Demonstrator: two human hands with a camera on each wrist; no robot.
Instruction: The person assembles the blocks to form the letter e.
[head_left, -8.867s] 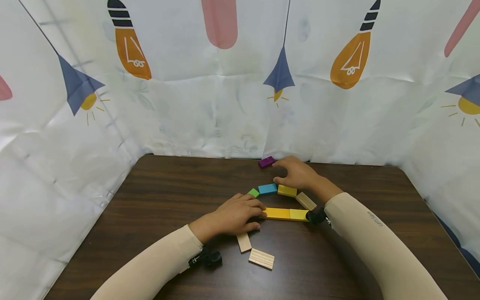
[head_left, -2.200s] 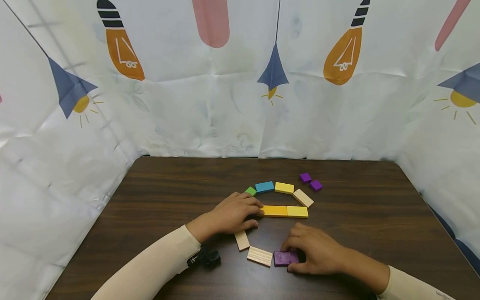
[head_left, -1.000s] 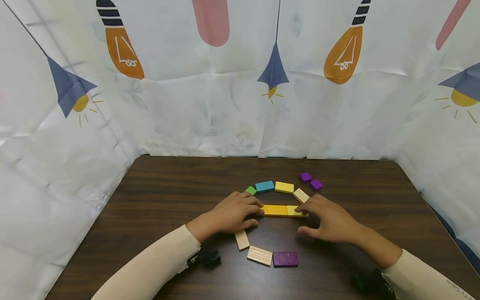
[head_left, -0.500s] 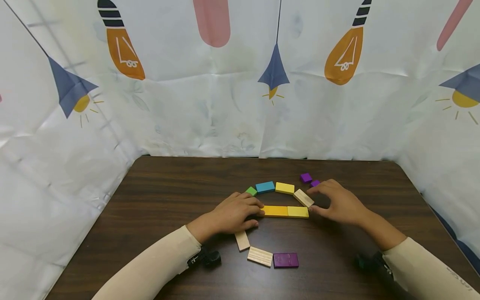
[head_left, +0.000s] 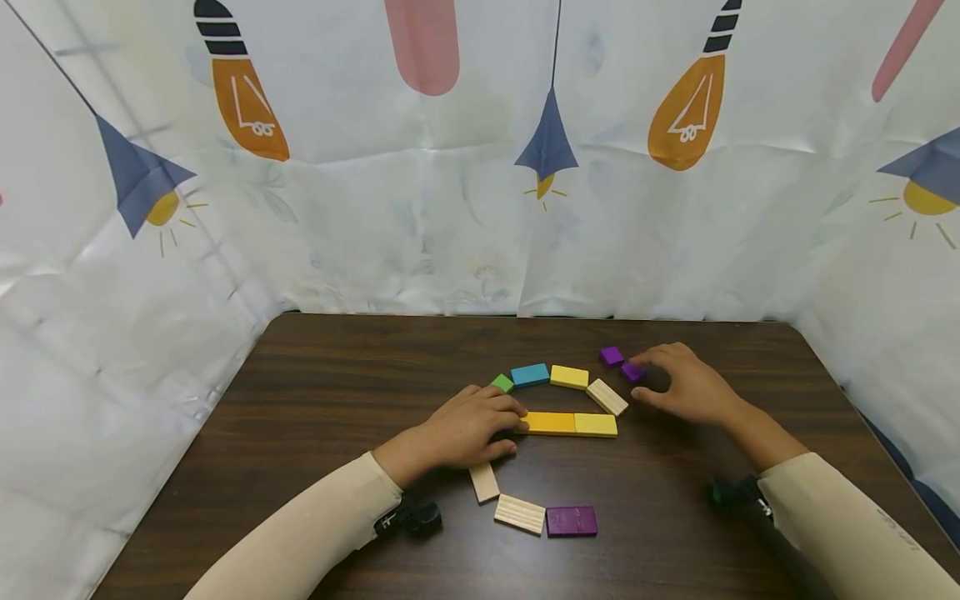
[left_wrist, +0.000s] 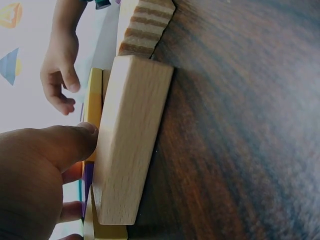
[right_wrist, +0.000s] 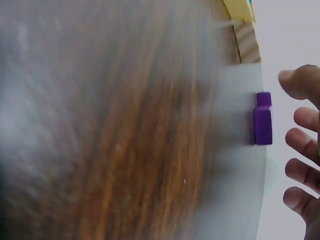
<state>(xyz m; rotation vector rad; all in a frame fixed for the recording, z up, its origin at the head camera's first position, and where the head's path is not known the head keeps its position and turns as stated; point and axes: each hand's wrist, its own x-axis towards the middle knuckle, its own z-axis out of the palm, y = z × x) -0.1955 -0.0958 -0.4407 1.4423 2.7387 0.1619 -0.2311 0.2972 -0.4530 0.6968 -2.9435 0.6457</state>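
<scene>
My left hand [head_left: 468, 429] rests over the left part of the block arrangement, fingertips on the end of an orange block [head_left: 551, 423]; it covers whatever lies beneath. In the left wrist view its thumb lies beside a plain wooden block [left_wrist: 131, 140]. My right hand [head_left: 690, 387] reaches over the table's far right, thumb and fingers spread around the near side of a small purple block [head_left: 632, 372]. The right wrist view has these fingers apart, with a gap to the purple block [right_wrist: 263, 125]. A second small purple block [head_left: 611, 356] sits just behind it.
A curve of green [head_left: 502, 382], blue [head_left: 530, 374], yellow [head_left: 569, 377] and wooden [head_left: 607, 397] blocks lies behind a light yellow block [head_left: 596, 425]. Nearer are two wooden blocks, one striped [head_left: 520, 514], and a larger purple block [head_left: 572, 521]. A printed curtain [head_left: 480, 233] hangs behind the table [head_left: 360, 358].
My right hand has left the larger purple block beside the striped one, passed over the light yellow block and moved back and right to the small purple blocks. My left hand stays put.
</scene>
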